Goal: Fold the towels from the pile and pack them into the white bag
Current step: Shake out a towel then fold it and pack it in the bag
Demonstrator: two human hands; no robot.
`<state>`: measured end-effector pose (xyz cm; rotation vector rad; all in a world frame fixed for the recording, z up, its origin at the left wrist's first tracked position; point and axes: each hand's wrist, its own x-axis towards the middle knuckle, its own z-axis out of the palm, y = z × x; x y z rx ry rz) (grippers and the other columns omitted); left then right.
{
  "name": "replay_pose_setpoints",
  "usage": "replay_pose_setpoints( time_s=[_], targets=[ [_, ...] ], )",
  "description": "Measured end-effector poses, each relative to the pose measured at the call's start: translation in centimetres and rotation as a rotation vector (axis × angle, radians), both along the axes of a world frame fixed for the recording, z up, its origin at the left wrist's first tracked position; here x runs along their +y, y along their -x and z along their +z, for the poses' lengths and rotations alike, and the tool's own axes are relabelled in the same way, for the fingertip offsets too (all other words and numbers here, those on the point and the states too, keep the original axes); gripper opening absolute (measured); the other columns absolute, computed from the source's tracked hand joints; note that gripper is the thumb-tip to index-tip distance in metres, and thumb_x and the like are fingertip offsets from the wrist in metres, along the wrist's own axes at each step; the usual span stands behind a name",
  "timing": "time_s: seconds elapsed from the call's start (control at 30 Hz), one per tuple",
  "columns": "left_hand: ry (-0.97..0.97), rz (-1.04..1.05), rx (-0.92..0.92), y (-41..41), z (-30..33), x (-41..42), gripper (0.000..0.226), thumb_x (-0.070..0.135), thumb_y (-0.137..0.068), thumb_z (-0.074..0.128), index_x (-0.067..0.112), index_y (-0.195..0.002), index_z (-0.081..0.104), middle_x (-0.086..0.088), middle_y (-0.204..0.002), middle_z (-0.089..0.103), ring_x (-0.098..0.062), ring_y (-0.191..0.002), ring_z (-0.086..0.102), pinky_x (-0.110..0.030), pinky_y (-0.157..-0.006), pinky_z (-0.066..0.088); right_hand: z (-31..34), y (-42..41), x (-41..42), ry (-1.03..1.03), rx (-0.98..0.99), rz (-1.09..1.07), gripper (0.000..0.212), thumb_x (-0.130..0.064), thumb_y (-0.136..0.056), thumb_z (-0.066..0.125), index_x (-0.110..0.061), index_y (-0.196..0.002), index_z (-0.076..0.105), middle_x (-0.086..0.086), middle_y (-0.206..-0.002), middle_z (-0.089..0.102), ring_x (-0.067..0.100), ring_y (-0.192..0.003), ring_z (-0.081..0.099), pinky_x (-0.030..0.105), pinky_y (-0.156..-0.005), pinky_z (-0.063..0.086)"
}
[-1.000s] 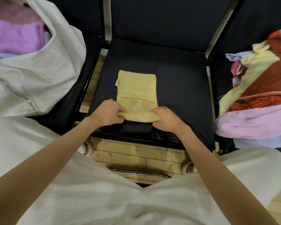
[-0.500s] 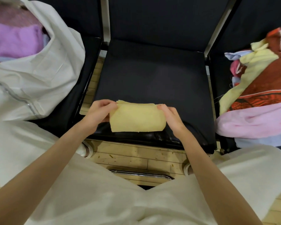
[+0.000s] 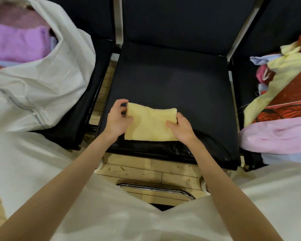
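A folded yellow towel point(image 3: 150, 123) lies near the front edge of the middle black chair seat point(image 3: 172, 84). My left hand point(image 3: 117, 120) grips its left edge, thumb on top and fingers curled at the far corner. My right hand point(image 3: 181, 126) holds its right edge, thumb on the towel and fingers round the side. The white bag point(image 3: 42, 87) stands open on the left chair with a purple towel point(image 3: 19, 42) inside. The towel pile point(image 3: 281, 105) sits on the right chair.
Chair backs rise behind the seats, with metal posts between them. Wooden floor point(image 3: 146, 171) and a chrome bar point(image 3: 155, 189) show below the middle seat. My white-clad knees fill the bottom of the view.
The yellow towel was long on the seat; my hands lifted its near end, folded it over, and set the shorter folded towel down near the front edge.
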<state>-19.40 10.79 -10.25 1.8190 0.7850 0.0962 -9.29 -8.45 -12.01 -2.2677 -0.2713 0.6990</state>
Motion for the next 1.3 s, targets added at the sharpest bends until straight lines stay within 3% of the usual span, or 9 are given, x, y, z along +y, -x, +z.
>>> replay_pose_setpoints(
  time_s=[0.23,0.37,0.57,0.67,0.77,0.9,1.03,1.2,1.3],
  targets=[
    [-0.296,0.016,0.142,-0.1,-1.7,-0.6,0.045,0.018,-0.088,0.064,0.007,-0.129,0.048,-0.006,-0.119,0.058,-0.016,-0.096,0.057,-0.025,-0.076,0.044,-1.0,0.0,0.8,0.240,-0.092,-0.086,0.043,-0.039,-0.091,0.056,-0.004,-0.114,0.050,0.009,-0.111,0.053,0.027,-0.099,0.057,0.032,-0.071,0.043],
    [-0.360,-0.050,0.360,-0.2,-1.7,-0.9,0.029,0.034,-0.080,0.065,0.006,-0.077,0.054,-0.022,-0.103,0.062,-0.022,-0.074,0.054,-0.027,-0.052,0.036,-0.9,-0.5,1.2,0.285,-0.043,-0.070,0.053,-0.044,-0.088,0.059,-0.002,-0.119,0.051,0.012,-0.120,0.050,0.025,-0.099,0.055,0.030,-0.072,0.041],
    [-0.379,-0.085,0.500,-0.4,-0.7,-2.1,0.037,0.044,-0.076,0.067,0.011,-0.073,0.051,-0.014,-0.110,0.054,-0.032,-0.106,0.052,-0.046,-0.090,0.048,-0.2,-0.9,1.2,0.234,-0.001,-0.028,0.030,-0.035,-0.083,0.066,-0.009,-0.091,0.054,-0.001,-0.081,0.053,0.017,-0.082,0.055,0.027,-0.061,0.042],
    [-0.282,0.002,0.425,-0.2,-0.3,-2.2,0.039,0.042,-0.077,0.066,0.013,-0.063,0.044,-0.011,-0.086,0.058,-0.028,-0.085,0.058,-0.036,-0.070,0.051,0.6,-0.6,1.7,0.192,-0.100,-0.086,0.035,-0.037,-0.081,0.067,-0.016,-0.069,0.042,-0.005,-0.068,0.044,0.014,-0.066,0.050,0.025,-0.048,0.033],
    [-0.126,0.157,0.265,0.4,1.0,-1.6,0.035,0.037,-0.081,0.064,0.012,-0.063,0.046,0.001,-0.063,0.047,-0.016,-0.060,0.050,-0.026,-0.048,0.034,1.3,-0.4,2.9,0.099,-0.143,-0.128,0.045,-0.048,-0.081,0.066,-0.020,-0.064,0.036,-0.007,-0.066,0.042,0.010,-0.059,0.044,0.025,-0.047,0.029],
    [-0.061,0.326,0.082,0.9,3.9,1.5,0.023,0.030,-0.085,0.063,0.010,-0.085,0.053,0.005,-0.073,0.051,-0.007,-0.064,0.049,-0.024,-0.053,0.037,3.2,0.5,6.4,-0.233,-0.033,-0.153,0.038,-0.044,-0.080,0.070,-0.014,-0.069,0.049,-0.001,-0.071,0.053,0.011,-0.066,0.053,0.022,-0.054,0.040],
    [-0.117,0.405,-0.043,2.1,6.5,6.3,0.025,0.031,-0.086,0.060,0.013,-0.100,0.050,0.009,-0.082,0.051,-0.003,-0.073,0.048,-0.021,-0.058,0.038,5.8,0.8,11.2,-0.528,0.290,-0.196,0.028,-0.035,-0.080,0.073,-0.015,-0.095,0.061,0.001,-0.102,0.066,0.017,-0.096,0.063,0.038,-0.084,0.055],
    [-0.289,0.463,-0.137,4.3,9.6,12.4,0.024,0.030,-0.083,0.063,0.011,-0.092,0.051,0.010,-0.076,0.049,-0.004,-0.067,0.047,-0.016,-0.056,0.036,8.8,1.0,18.1,-0.617,0.354,-0.122,0.043,-0.021,-0.078,0.077,-0.014,-0.111,0.049,0.005,-0.113,0.060,0.019,-0.101,0.061,0.039,-0.081,0.056],
    [-0.316,0.487,-0.175,5.4,10.7,16.2,0.035,0.038,-0.070,0.061,0.009,-0.088,0.054,0.008,-0.073,0.050,-0.014,-0.070,0.049,-0.027,-0.063,0.039,10.2,1.3,21.5,-0.641,0.284,-0.051,0.052,-0.020,-0.079,0.076,-0.019,-0.121,0.046,-0.002,-0.114,0.057,0.011,-0.101,0.058,0.031,-0.082,0.054]
  ],
)
